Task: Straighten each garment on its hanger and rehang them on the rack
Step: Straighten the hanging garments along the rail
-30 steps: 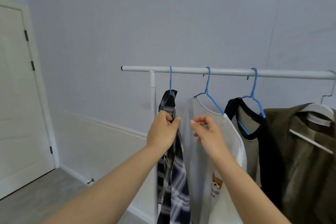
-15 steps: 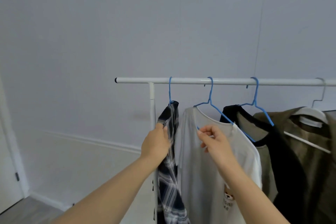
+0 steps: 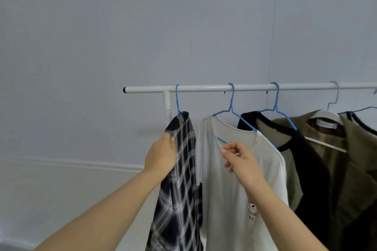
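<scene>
A white rack rail (image 3: 204, 88) carries several garments. At its left end a dark plaid shirt (image 3: 179, 185) hangs bunched on a blue hanger (image 3: 177, 98); my left hand (image 3: 162, 154) grips its upper left edge. Beside it hangs a white T-shirt (image 3: 240, 189) with a small bear print, on a second blue hanger (image 3: 231, 106). My right hand (image 3: 238, 157) pinches the front of that T-shirt's neckline, just below the hanger's wire.
Further right hang a black-and-olive top (image 3: 302, 159) on a third blue hanger (image 3: 276, 104) and an olive jacket (image 3: 350, 169) on a white hanger (image 3: 328, 117). The rack's post (image 3: 167, 106) stands behind the plaid shirt. A pale wall lies close behind.
The view has swung right, so the door has left the frame. My left hand slid a little lower on the plaid shirt; my right hand moved to the white T-shirt's neckline.
</scene>
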